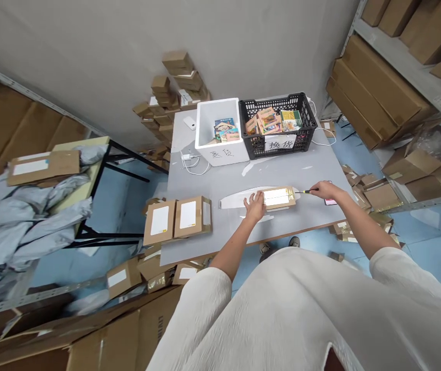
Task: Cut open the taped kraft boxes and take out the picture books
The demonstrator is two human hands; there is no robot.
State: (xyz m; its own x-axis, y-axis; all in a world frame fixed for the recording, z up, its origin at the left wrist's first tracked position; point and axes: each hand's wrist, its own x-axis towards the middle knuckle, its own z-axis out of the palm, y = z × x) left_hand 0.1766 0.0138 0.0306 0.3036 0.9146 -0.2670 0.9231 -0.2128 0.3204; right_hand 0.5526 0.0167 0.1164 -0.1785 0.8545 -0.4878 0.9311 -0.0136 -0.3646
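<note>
Brown cardboard makes the long, flat-sided carton [280,196], which lies on the smooth grey table [197,188], on the near side of the black plastic crate. One white label covers much of its top, and shiny yellowish tape with print crosses its right end. The left hand [255,207] rests on the other end, its fingers spread wide and pressing from above. The right hand [325,190] has its fingers closed around a slim yellow-and-black tool [305,191]. Its thin tip points at the taped end; whether it touches, I cannot tell. Below the carton is a pale, flat strip [231,200] with a rounded outline.

Two containers stand side by side. The black plastic crate [257,149] has lattice walls, one white paper sign with two handwritten characters, and inside it several illustrated booklets [269,121]. Just to its left, the white foam box [223,156] has thick, smooth walls, also two written characters, and fewer booklets [226,131] at its bottom.

Two cube-like cartons [188,215], each with one white label on top, sit together to the left and nearer than the crate. One phone [331,201] lies on the crate's near right side, partly hidden by the right hand.
</note>
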